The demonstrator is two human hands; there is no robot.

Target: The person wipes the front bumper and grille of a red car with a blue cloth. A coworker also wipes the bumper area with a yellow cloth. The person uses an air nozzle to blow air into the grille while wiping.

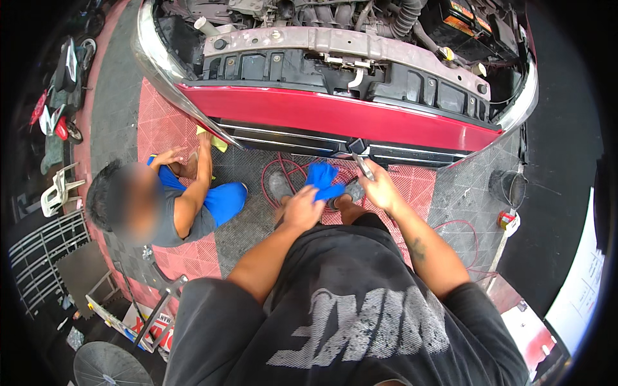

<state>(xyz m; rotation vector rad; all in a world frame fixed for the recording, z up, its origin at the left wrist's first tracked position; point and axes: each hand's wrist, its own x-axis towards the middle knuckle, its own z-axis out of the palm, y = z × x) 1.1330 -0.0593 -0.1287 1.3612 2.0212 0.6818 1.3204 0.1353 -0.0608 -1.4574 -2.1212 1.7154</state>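
Note:
My left hand (305, 210) is closed on a crumpled blue cloth (326, 181), held out in front of my body. In my right hand (382, 188) is a slim grey handheld tool (364, 167), its exact kind unclear. The tool's tip points at the dark emblem (356, 147) in the middle of the car's black grille (283, 139); whether it touches cannot be told. Above the grille runs the red front panel (335, 114) of the car, whose engine bay is uncovered.
At left a co-worker (193, 199) crouches by the bumper with a yellow cloth (221, 145). A red hose (267, 168) coils around my feet. A black bucket (507, 188) and a small red-and-white can (508, 222) stand at right. A white plastic chair (56, 191) is far left.

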